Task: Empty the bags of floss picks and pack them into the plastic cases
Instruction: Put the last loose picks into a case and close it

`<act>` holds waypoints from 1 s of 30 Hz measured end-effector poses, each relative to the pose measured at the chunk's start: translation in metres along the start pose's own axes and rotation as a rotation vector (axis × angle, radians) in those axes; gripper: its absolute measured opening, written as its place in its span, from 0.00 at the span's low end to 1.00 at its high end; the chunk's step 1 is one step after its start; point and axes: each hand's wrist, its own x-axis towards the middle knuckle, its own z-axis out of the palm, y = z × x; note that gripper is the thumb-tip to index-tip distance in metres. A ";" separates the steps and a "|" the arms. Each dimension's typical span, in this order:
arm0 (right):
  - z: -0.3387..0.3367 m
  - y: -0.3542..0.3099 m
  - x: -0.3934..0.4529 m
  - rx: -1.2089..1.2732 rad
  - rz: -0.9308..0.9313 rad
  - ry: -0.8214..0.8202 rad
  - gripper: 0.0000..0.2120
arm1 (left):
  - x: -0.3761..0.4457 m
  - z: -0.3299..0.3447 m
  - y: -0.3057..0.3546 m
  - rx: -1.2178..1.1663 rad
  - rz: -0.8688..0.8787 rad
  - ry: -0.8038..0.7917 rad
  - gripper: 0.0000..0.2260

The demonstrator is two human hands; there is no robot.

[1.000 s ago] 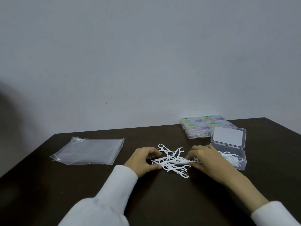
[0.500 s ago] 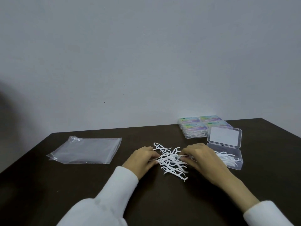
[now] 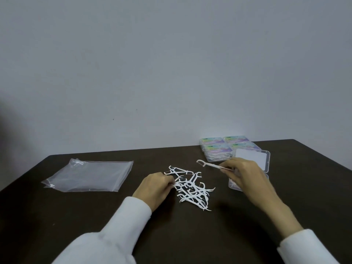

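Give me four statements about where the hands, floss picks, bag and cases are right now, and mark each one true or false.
1. The right hand pinches a single floss pick above the table. True.
2. The left hand grips the plastic bag. False: it rests at the pile of floss picks; the bag lies apart, to its left.
3. The open case sits by the closed cases. True.
4. The pile lies inside the bag. False: it lies on the table.
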 end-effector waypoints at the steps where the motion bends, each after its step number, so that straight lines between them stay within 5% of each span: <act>1: -0.007 0.008 -0.002 -0.041 0.038 0.004 0.05 | 0.000 -0.001 0.002 0.015 0.002 -0.005 0.12; 7: -0.032 0.050 -0.013 -0.095 0.312 -0.165 0.11 | -0.005 -0.006 0.010 0.087 0.148 0.156 0.08; 10: -0.034 0.058 -0.016 -0.069 0.353 -0.197 0.10 | -0.005 -0.004 0.006 0.098 0.216 0.221 0.15; 23: -0.031 0.061 -0.015 -0.218 0.303 -0.168 0.09 | -0.007 -0.014 0.014 -0.089 0.241 0.349 0.15; 30: -0.034 0.064 -0.016 -0.035 0.336 0.046 0.13 | 0.012 -0.011 0.039 -0.421 0.120 0.428 0.13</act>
